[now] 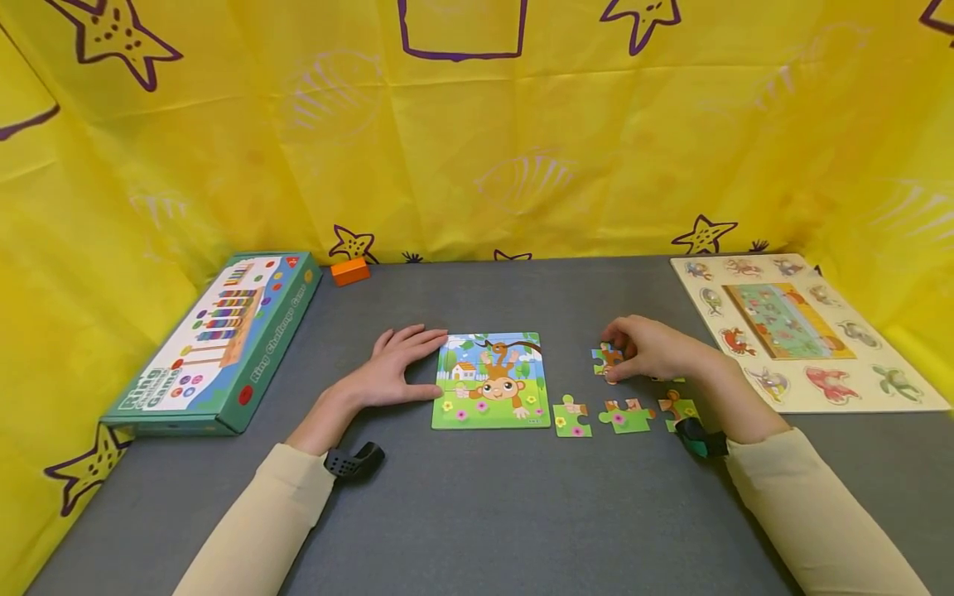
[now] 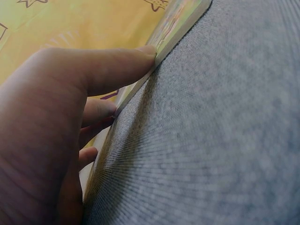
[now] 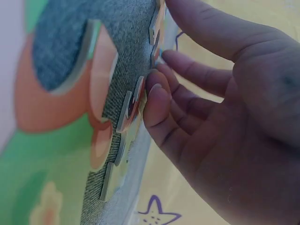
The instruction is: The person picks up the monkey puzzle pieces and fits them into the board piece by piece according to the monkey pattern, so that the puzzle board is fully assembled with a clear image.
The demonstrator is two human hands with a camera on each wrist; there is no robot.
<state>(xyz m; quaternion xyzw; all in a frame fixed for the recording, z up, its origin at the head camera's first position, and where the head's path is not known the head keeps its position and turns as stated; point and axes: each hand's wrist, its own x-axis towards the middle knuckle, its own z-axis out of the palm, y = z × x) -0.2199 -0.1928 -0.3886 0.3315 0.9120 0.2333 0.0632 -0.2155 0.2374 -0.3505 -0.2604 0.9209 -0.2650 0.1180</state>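
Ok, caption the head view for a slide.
Left hand touching the monkey picture board, right hand gripping a loose puzzle piece.

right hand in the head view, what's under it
One puzzle piece shows partly beneath the right hand. A green edge of another piece peeks out too; the rest of both is covered.

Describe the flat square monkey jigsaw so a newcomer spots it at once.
On the dark grey tabletop, find the person's bare left hand. The square jigsaw lies right of it, touched along its left edge. Unlike the loose green-and-brown pieces to its right, it shows a whole hanging brown monkey.
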